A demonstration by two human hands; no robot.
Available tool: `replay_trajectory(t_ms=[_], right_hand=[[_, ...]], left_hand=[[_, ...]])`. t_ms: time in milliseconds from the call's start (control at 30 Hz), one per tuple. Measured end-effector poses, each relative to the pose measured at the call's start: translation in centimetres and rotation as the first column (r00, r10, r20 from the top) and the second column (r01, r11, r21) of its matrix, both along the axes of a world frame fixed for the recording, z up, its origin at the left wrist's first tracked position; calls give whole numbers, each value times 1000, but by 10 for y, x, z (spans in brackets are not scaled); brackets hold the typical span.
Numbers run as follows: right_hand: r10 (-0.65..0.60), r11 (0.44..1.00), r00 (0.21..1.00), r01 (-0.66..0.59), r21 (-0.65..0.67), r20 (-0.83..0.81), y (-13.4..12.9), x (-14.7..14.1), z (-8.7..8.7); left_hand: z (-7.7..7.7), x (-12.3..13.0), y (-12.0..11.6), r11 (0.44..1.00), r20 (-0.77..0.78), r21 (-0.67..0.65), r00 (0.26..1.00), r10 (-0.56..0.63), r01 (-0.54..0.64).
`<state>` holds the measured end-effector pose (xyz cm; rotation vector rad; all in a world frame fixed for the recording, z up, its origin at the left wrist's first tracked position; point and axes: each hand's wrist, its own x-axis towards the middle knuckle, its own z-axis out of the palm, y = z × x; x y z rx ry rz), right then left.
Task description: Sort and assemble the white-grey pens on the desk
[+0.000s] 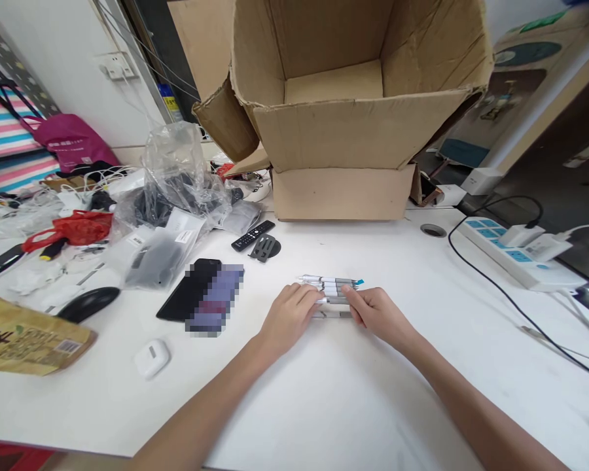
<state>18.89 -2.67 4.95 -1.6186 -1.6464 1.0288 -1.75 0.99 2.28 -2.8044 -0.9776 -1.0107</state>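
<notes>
Tubes, slim and grey-white (328, 289), sit bundled on the white tabletop (294, 418). My left hand (289, 317) and right hand (377, 315) clasp them from either side.

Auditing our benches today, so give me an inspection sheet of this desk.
Surface: white desk, with a round grommet.
Job's things: bundle of pen-like grey-and-white tubes, lying flat.
Clutter: clear plastic bag, TV remote, black phone, black mouse, white earbud case, gold packet.
Grippers: left hand and right hand grip the bundle from either end.
Cables: black cable beside a power strip.
Surroundings: open cardboard box at the far edge, magenta tote bag by the wall.
</notes>
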Motion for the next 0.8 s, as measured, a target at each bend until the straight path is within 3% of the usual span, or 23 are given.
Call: replay_trajectory(t_ms=[67,267,467,633,800], right_hand=[[11,1000,1000,-11,-10,9,0,1,-1],[96,967,993,-108,230,63,3,5,-2],[48,960,961,-120,253,272,1,2,-8],[84,945,936,-183,271,342,-1,1,-9],[30,947,902,-164,277,431,0,-2,-11]], left_hand=[[1,-1,1,1000,-7,5,1000,11,-11],[3,-4,4,990,-23,-131,998,52,-54],[3,-4,4,986,-85,-163,996,13,-27],[2,-5,4,986,-89,-161,996,25,-39],[2,-4,3,988,-98,-155,995,11,-27]])
